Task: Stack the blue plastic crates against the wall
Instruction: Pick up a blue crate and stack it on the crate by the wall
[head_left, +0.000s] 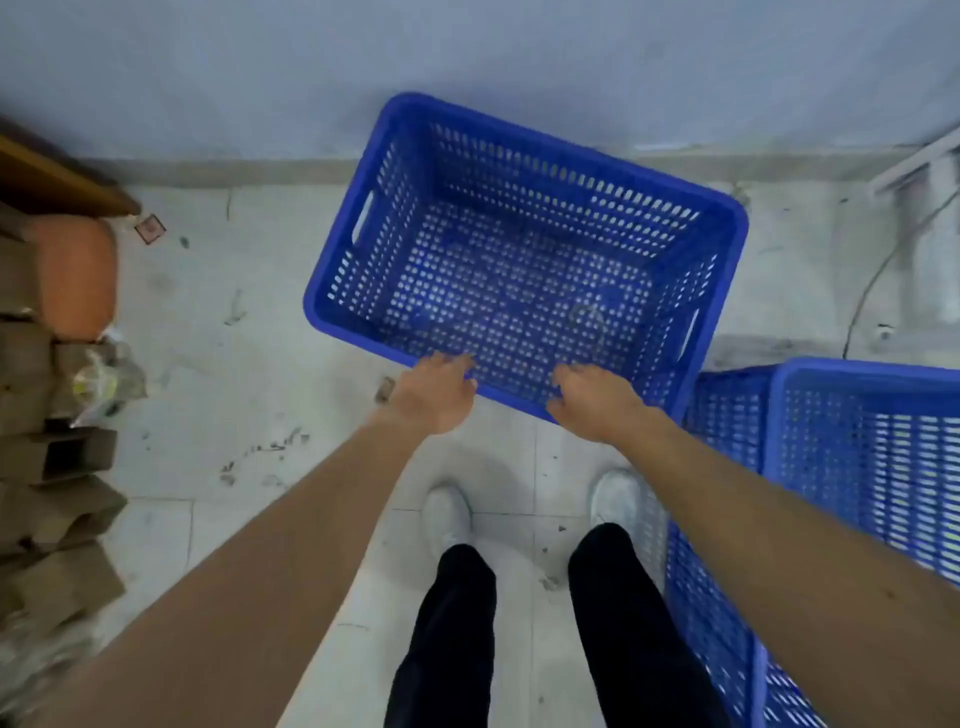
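A blue perforated plastic crate (524, 156) is in front of me, open side up, turned at an angle, its far edge near the pale wall (467, 57). My left hand (434, 395) and my right hand (597, 402) both grip its near long rim, fingers curled over the edge. The crate is empty. At my right more blue crates (862, 467) stand close to my right leg, one above or inside another; their lower parts run out of view.
Brown cardboard pieces (57, 499) and an orange object (78, 275) are piled along the left edge. A cable (872, 291) and a white frame (919, 166) lie at the right by the wall. My feet (447, 514) stand on scuffed pale tiles.
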